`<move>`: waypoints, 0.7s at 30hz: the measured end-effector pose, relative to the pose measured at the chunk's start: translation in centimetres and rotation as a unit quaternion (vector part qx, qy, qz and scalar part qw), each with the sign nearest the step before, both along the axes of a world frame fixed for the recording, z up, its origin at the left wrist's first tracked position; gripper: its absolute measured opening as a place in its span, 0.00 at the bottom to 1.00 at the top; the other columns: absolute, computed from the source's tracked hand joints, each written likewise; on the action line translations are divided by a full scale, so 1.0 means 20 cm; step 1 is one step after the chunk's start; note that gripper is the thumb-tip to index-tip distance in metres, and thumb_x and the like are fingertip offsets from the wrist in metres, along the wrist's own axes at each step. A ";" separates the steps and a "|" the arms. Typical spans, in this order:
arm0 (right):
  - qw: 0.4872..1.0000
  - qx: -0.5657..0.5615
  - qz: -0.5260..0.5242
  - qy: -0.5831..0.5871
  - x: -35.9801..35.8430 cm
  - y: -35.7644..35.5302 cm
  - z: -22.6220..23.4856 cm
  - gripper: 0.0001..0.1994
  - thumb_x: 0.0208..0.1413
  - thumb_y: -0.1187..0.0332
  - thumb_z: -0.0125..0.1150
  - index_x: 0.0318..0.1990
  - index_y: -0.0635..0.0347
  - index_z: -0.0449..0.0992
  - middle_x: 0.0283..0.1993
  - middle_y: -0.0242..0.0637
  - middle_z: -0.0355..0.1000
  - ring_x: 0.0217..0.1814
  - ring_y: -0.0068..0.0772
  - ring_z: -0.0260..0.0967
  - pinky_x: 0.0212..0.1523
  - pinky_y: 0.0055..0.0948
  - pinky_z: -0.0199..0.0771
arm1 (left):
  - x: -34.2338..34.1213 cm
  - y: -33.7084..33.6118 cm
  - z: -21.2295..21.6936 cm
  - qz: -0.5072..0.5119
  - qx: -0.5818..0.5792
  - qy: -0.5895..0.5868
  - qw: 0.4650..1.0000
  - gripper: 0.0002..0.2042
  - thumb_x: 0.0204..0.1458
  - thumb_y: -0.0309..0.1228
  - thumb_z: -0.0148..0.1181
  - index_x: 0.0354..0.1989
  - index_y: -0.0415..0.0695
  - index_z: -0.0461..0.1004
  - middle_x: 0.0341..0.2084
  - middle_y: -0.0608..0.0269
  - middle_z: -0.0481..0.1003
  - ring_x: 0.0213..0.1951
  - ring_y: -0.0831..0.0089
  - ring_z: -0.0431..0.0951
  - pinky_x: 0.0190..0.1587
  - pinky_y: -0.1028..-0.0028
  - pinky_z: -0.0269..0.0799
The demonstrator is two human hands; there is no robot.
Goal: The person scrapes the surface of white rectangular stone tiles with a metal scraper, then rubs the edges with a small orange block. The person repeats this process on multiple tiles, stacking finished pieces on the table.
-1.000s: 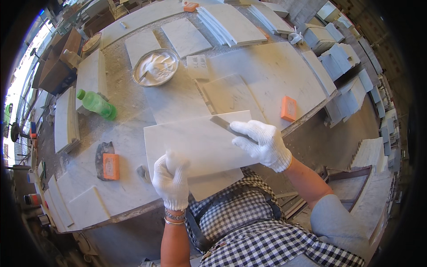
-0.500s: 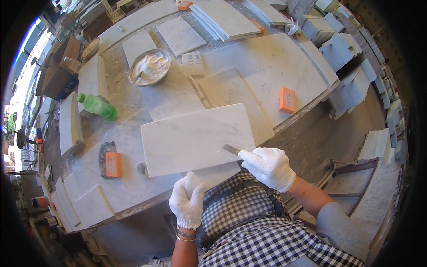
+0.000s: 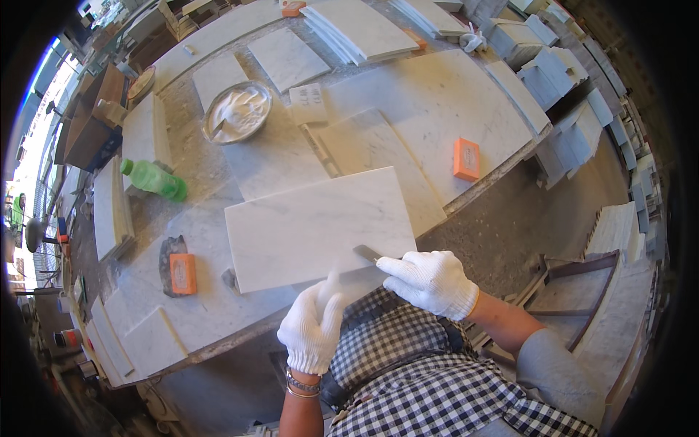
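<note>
The white tile (image 3: 313,229) lies broad face up at the near side of the worktable (image 3: 218,313), its long edge turned toward the person, likely so that this edge is easy to reach. A paler slab (image 3: 357,282) shows below it; what bears the tile's weight is hidden. The right hand (image 3: 428,282) pinches a small flat scraper (image 3: 365,253) between thumb and fingers, its blade over the tile's near right part, probably gripped low for control; the glove covers the handle, and whether the blade touches the stone is unclear. The left hand (image 3: 314,324) is at the near edge, fingers partly curled, but blur hides the fingertips, so I cannot tell whether they pinch anything or press the tile. Farther off, a bowl (image 3: 206,131) of white paste (image 3: 244,109) sits beyond the tile, seemingly kept within reach, with a green bottle (image 3: 153,180) to its left. Dark vignetting cuts off the outer shelves.
</note>
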State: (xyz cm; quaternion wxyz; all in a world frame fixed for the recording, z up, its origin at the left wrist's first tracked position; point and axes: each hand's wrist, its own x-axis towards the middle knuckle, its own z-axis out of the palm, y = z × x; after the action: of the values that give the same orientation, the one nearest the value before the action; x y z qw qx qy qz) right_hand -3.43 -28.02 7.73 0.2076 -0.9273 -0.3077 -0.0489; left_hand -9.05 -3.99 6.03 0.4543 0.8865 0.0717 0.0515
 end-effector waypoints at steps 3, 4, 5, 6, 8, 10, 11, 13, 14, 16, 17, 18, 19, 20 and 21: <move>1.000 -0.022 0.008 -0.001 -0.01 0.01 0.00 0.17 0.57 0.58 0.68 0.53 0.46 0.80 0.25 0.31 0.71 0.21 0.34 0.73 0.21 0.34 0.73 | 0.00 0.00 0.01 -0.002 0.016 0.033 0.999 0.13 0.58 0.36 0.68 0.46 0.40 0.81 0.28 0.58 0.83 0.28 0.73 0.83 0.36 0.73 0.78; 1.000 -0.019 0.002 -0.011 -0.01 0.01 0.01 0.17 0.57 0.57 0.68 0.53 0.46 0.80 0.25 0.31 0.72 0.21 0.33 0.73 0.21 0.34 0.73 | 0.00 0.00 0.01 -0.007 0.021 0.031 0.999 0.14 0.58 0.36 0.69 0.46 0.40 0.82 0.28 0.58 0.83 0.28 0.73 0.83 0.36 0.72 0.78; 1.000 -0.015 -0.005 -0.020 -0.01 0.01 0.00 0.17 0.57 0.57 0.68 0.53 0.46 0.80 0.25 0.30 0.72 0.21 0.33 0.73 0.21 0.33 0.73 | 0.00 0.00 0.01 -0.011 0.023 0.029 0.999 0.14 0.58 0.36 0.69 0.46 0.40 0.82 0.27 0.58 0.83 0.28 0.73 0.83 0.36 0.72 0.78; 0.999 -0.024 -0.020 -0.024 -0.01 0.02 0.00 0.17 0.57 0.57 0.68 0.53 0.45 0.80 0.25 0.30 0.72 0.21 0.32 0.73 0.21 0.33 0.73 | 0.00 0.00 0.01 -0.012 0.023 0.028 0.999 0.14 0.58 0.37 0.69 0.46 0.41 0.82 0.27 0.58 0.83 0.28 0.73 0.83 0.36 0.72 0.78; 1.000 -0.017 0.005 -0.009 -0.02 0.02 0.01 0.16 0.57 0.58 0.68 0.52 0.46 0.80 0.25 0.30 0.72 0.21 0.32 0.73 0.21 0.32 0.74 | 0.01 0.00 0.02 -0.010 0.016 0.053 0.998 0.14 0.57 0.37 0.69 0.45 0.40 0.82 0.27 0.58 0.83 0.28 0.72 0.83 0.36 0.72 0.78; 1.000 -0.011 0.012 -0.004 -0.01 0.02 0.01 0.16 0.57 0.58 0.68 0.52 0.46 0.80 0.25 0.30 0.72 0.21 0.32 0.73 0.21 0.32 0.74 | 0.01 0.00 0.02 -0.006 0.012 0.069 0.998 0.14 0.56 0.38 0.70 0.44 0.42 0.83 0.28 0.56 0.83 0.29 0.68 0.83 0.37 0.71 0.78; 1.000 -0.002 0.011 -0.007 -0.01 0.02 0.01 0.16 0.57 0.58 0.68 0.52 0.46 0.80 0.25 0.30 0.72 0.21 0.32 0.73 0.21 0.33 0.74 | 0.01 0.00 0.03 -0.005 0.012 0.072 0.997 0.15 0.55 0.40 0.71 0.44 0.43 0.83 0.30 0.55 0.83 0.30 0.63 0.84 0.37 0.69 0.79; 1.000 0.002 -0.005 -0.016 -0.01 0.02 0.01 0.16 0.57 0.57 0.68 0.52 0.47 0.80 0.25 0.30 0.72 0.21 0.33 0.73 0.22 0.33 0.75 | 0.02 0.00 0.03 -0.006 0.014 0.079 0.997 0.15 0.54 0.41 0.72 0.43 0.45 0.83 0.31 0.54 0.83 0.31 0.58 0.85 0.37 0.68 0.79; 1.000 0.000 0.002 -0.009 -0.01 0.02 0.01 0.16 0.57 0.57 0.68 0.51 0.47 0.80 0.25 0.30 0.72 0.21 0.33 0.73 0.22 0.33 0.75 | 0.02 0.00 0.04 -0.009 0.018 0.082 0.996 0.15 0.54 0.42 0.72 0.43 0.45 0.83 0.31 0.54 0.83 0.31 0.58 0.85 0.37 0.68 0.79; 1.000 -0.025 0.006 0.015 -0.01 0.02 0.01 0.16 0.57 0.57 0.68 0.51 0.47 0.80 0.25 0.30 0.72 0.22 0.33 0.74 0.22 0.33 0.75 | 0.03 -0.01 0.04 -0.015 0.031 0.080 0.996 0.15 0.55 0.41 0.71 0.43 0.43 0.83 0.30 0.55 0.83 0.30 0.62 0.84 0.37 0.69 0.78; 1.000 -0.011 0.017 0.019 -0.02 0.01 0.02 0.16 0.56 0.58 0.69 0.51 0.48 0.80 0.25 0.30 0.72 0.22 0.34 0.73 0.23 0.34 0.75 | 0.04 -0.01 0.04 -0.018 0.039 0.075 0.996 0.14 0.55 0.40 0.71 0.43 0.42 0.83 0.28 0.55 0.83 0.29 0.65 0.84 0.37 0.70 0.78; 1.000 0.006 0.008 0.014 -0.02 0.01 0.02 0.16 0.56 0.58 0.70 0.51 0.48 0.81 0.25 0.30 0.72 0.22 0.34 0.73 0.23 0.34 0.75 | 0.04 -0.01 0.05 -0.021 0.047 0.071 0.996 0.14 0.56 0.38 0.70 0.43 0.41 0.83 0.27 0.56 0.83 0.28 0.69 0.83 0.37 0.71 0.78; 1.000 0.019 0.001 0.013 -0.02 0.00 0.02 0.16 0.55 0.58 0.70 0.51 0.48 0.81 0.25 0.31 0.72 0.21 0.34 0.73 0.23 0.33 0.75 | 0.05 -0.01 0.05 -0.024 0.047 0.075 0.996 0.14 0.56 0.39 0.70 0.43 0.41 0.83 0.27 0.56 0.83 0.29 0.68 0.84 0.37 0.71 0.78; 0.999 0.039 0.001 0.003 -0.02 -0.01 0.02 0.16 0.55 0.58 0.70 0.51 0.48 0.81 0.25 0.31 0.72 0.21 0.34 0.73 0.23 0.33 0.75 | 0.05 -0.01 0.05 -0.027 0.047 0.079 0.995 0.14 0.56 0.39 0.70 0.42 0.42 0.83 0.28 0.56 0.83 0.29 0.67 0.84 0.37 0.70 0.78; 0.998 0.062 -0.013 0.003 -0.02 -0.01 0.01 0.17 0.54 0.60 0.71 0.51 0.49 0.82 0.25 0.32 0.72 0.21 0.34 0.73 0.23 0.33 0.74 | 0.06 -0.01 0.05 -0.028 0.038 0.079 0.996 0.14 0.56 0.39 0.70 0.42 0.42 0.83 0.28 0.55 0.83 0.29 0.66 0.84 0.37 0.70 0.78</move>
State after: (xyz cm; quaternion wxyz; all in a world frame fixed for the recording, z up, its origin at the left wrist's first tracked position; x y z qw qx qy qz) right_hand -3.86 -28.31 7.98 0.2651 -0.9168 -0.2909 -0.0677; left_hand -7.92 -4.19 7.00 0.4145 0.9060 0.0805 -0.0288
